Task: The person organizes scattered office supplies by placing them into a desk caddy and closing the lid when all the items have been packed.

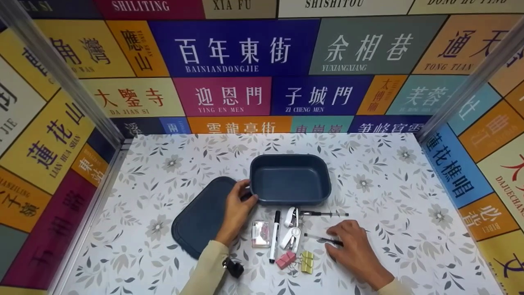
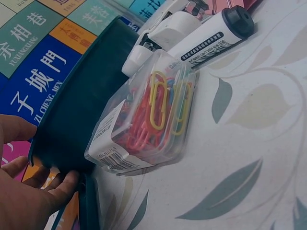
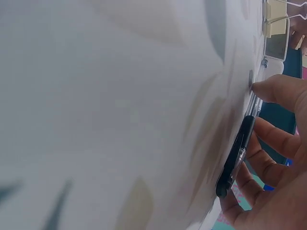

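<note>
My left hand (image 1: 238,209) grips the left side of a dark blue, open box (image 1: 288,180), fingers at its edge in the left wrist view. Under that forearm lies a matching flat lid (image 1: 204,213). My right hand (image 1: 353,248) is over a clear pen with a black end (image 1: 324,239) on the table. Thumb and forefinger stand apart on either side of the pen; in the right wrist view the fingertips are right at its barrel (image 3: 237,153). A second pen (image 1: 323,213) lies just beyond, nearer the box.
Between the hands lie a clear case of coloured paper clips (image 2: 148,115), a white marker with black ends (image 1: 274,237), two white staplers (image 1: 291,239), a pink binder clip (image 1: 285,259) and a yellow binder clip (image 1: 307,262). Printed panels (image 1: 233,47) wall the flowered table (image 1: 393,196).
</note>
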### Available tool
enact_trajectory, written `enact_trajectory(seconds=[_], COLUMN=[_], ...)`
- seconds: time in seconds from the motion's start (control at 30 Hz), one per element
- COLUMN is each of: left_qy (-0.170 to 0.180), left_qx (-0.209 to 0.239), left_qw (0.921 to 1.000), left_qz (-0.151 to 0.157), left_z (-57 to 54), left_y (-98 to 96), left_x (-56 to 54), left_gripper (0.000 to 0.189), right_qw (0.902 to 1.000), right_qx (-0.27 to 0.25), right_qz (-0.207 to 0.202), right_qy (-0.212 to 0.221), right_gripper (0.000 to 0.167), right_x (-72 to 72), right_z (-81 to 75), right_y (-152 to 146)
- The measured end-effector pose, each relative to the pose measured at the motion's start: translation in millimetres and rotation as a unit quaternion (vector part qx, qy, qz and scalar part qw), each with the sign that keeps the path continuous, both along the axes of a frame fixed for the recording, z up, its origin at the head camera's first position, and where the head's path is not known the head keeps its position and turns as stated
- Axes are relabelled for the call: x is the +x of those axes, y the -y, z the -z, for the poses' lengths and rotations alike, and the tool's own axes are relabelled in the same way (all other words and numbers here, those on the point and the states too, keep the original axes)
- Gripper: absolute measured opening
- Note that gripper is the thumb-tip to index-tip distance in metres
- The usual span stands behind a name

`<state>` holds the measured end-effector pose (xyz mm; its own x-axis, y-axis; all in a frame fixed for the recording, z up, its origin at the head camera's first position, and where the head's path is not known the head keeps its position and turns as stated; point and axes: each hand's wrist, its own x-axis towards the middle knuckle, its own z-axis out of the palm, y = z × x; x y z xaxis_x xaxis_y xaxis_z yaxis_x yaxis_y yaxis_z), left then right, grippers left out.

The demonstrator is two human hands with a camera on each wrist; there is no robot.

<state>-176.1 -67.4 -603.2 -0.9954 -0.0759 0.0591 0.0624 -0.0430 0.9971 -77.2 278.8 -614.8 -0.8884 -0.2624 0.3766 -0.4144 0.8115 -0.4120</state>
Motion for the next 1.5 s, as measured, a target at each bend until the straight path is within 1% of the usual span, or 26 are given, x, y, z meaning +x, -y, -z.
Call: enact_trajectory(seconds=[0.2, 0.27, 0.47, 0.67, 0.9, 1.07, 1.23, 1.37, 1.5], left_qy=[-0.001, -0.003, -0.007, -0.007, -0.005, -0.007, -0.002, 0.000, -0.001], left_qx=[0.003, 0.003, 0.001, -0.002, -0.001, -0.008, -0.011, -0.008, -0.009], left_qw=[1.0000, 1.0000, 1.0000, 1.0000, 1.0000, 0.9999, 0.9999, 0.9999, 1.0000], left_qz=[-0.001, -0.001, -0.004, -0.005, -0.003, -0.003, -0.004, -0.012, -0.003], left_z=[-0.2, 0.5, 0.3, -0.5, 0.0, 0.6, 2.1, 1.8, 0.9], left_y=[-1.3, -1.1, -0.6, -0.6, -0.5, -0.3, 0.5, 0.5, -0.3], left_x=[-0.4, -0.8, -0.2, 0.4, -0.1, -0.5, -0.9, -0.7, -0.1], left_gripper=[0.053, 0.053, 0.054, 0.053, 0.053, 0.052, 0.052, 0.051, 0.053], right_qw=[0.9988, 0.9984, 0.9986, 0.9982, 0.9987, 0.9970, 0.9945, 0.9952, 0.9961], right_qx=[-0.005, -0.006, -0.012, -0.016, -0.026, -0.037, -0.032, -0.027, -0.029], right_qz=[0.017, 0.019, 0.014, 0.013, 0.004, 0.011, 0.023, 0.020, 0.021], right_qy=[0.046, 0.053, 0.049, 0.056, 0.043, 0.068, 0.097, 0.092, 0.081], right_gripper=[0.026, 0.025, 0.025, 0.025, 0.028, 0.030, 0.028, 0.028, 0.030], right_x=[-1.8, -2.3, -2.8, -4.3, -5.3, -5.5, -6.7, -7.3, -6.5], right_z=[-1.1, -0.7, 0.0, 2.1, 2.4, -1.5, -4.9, -4.9, -3.9], right_y=[-1.7, -2.4, -3.2, -4.8, -5.9, -6.2, -5.2, -3.7, -2.0])
